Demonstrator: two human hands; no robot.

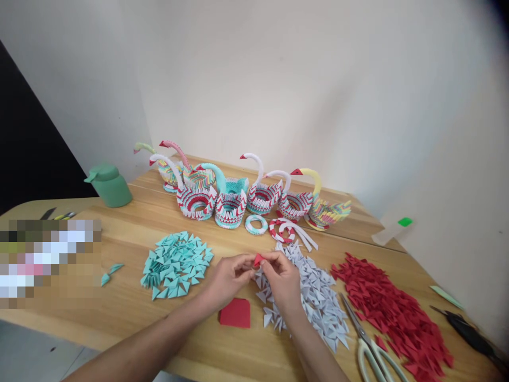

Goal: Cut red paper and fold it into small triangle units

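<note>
Between the fingertips of my two hands is a small folded red paper piece (258, 260). My left hand (234, 273) pinches it from the left, and my right hand (280, 273) grips it from the other side with thumb and forefinger. Just below my left hand lies a stack of red paper (235, 314) on the wooden table (131, 265). A heap of white folded paper triangles (318, 292) spreads under and beside my right hand. Left of my hands is a pile of turquoise triangles (177, 265); a larger pile of red triangles (393, 313) lies to the right.
Several folded-paper swans (196, 204) stand along the back, with a turquoise-white ring (256, 225) and a red-white ring (278, 233) before them. Scissors (368, 339) lie right of the white heap. A green jug (111, 187) stands back left; a black-handled tool (469, 334) lies far right.
</note>
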